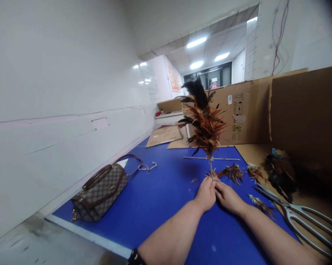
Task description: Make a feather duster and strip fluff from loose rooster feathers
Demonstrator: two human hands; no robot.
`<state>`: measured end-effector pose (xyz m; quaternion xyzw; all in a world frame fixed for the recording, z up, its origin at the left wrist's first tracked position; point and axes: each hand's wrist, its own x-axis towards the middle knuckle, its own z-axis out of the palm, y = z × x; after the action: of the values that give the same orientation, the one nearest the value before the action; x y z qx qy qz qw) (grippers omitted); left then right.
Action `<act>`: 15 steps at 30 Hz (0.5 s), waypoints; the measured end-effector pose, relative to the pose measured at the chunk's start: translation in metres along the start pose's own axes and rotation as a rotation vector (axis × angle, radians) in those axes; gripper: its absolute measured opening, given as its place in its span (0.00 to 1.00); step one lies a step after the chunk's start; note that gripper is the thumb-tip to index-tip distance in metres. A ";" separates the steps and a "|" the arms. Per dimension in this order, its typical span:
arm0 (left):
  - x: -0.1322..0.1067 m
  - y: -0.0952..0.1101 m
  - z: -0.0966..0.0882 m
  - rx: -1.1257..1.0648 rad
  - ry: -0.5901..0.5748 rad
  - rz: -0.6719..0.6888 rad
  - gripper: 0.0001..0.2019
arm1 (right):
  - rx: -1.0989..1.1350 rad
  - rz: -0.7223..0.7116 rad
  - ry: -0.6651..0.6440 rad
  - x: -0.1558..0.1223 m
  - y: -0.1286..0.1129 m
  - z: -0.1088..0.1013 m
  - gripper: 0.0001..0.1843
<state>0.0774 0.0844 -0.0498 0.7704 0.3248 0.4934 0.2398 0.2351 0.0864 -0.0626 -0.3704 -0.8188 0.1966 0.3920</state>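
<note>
Feathers [207, 127] in black and russet rise in a thick plume above my left hand [206, 194] and right hand [228, 196], which meet over a blue tabletop [154, 206]. Both hands are closed on the lower part of the slender stick [210, 165] that carries the plume, thumbs and fingers pressed close together, though the exact placing of each fingertip is hidden. A few short plumes [212, 173] ring the stick right at my fingertips.

Just beyond my hands, a thin rod [226, 159] lies crosswise behind the stick. Near my right hand rests a brown feather clump [233, 173], with a second cluster [256, 171] farther right and a paler tuft [261, 205] closer to my forearm. Large scissors [283, 203] lie to the right of that forearm, handles toward me, with a dark, shadowed heap [281, 175] beyond them.

Well to the left of my hands, a patterned handbag [102, 193] with brown trim sits by the wall [58, 143], a pale cord [147, 168] near its strap. Flattened cardboard [164, 135] and a printed carton [248, 121] stand farther out, past the plume.
</note>
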 end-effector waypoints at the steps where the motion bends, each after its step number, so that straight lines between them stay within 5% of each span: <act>1: 0.000 -0.001 0.000 -0.003 -0.001 0.005 0.14 | 0.003 0.005 0.002 0.000 0.000 0.000 0.16; 15: -0.001 -0.001 0.001 0.033 -0.003 0.028 0.14 | 0.028 0.028 0.023 0.001 -0.004 -0.001 0.13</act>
<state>0.0782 0.0841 -0.0518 0.7796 0.3216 0.4900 0.2205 0.2337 0.0844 -0.0591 -0.3785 -0.8060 0.2093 0.4040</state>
